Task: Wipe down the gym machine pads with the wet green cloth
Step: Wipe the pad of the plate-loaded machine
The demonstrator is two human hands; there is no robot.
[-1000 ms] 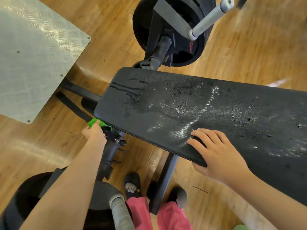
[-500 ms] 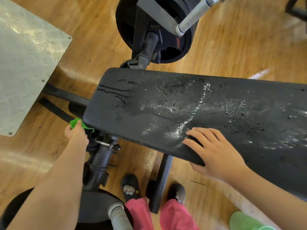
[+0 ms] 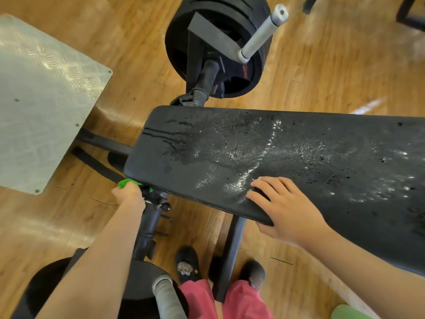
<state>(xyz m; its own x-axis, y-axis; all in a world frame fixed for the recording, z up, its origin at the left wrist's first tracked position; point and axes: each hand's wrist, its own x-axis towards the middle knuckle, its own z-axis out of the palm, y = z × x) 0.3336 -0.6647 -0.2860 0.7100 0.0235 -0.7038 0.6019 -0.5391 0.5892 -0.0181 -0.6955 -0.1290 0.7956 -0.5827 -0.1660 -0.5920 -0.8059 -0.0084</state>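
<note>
The left hand (image 3: pixel 127 195) gripped the green cloth (image 3: pixel 125 182), fingers curled round it, just below the near left corner of the black pad (image 3: pixel 310 139). The right hand (image 3: pixel 287 209) rested on the pad's near edge, fingers straight and slightly spread.

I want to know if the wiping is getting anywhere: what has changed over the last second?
Very little. The left hand still grips the green cloth at the near left corner of the black pad, with no clear move along it. The right hand stays resting on the pad's near edge. The wet streaks and white specks on the pad look the same. Only the view sways.
</note>
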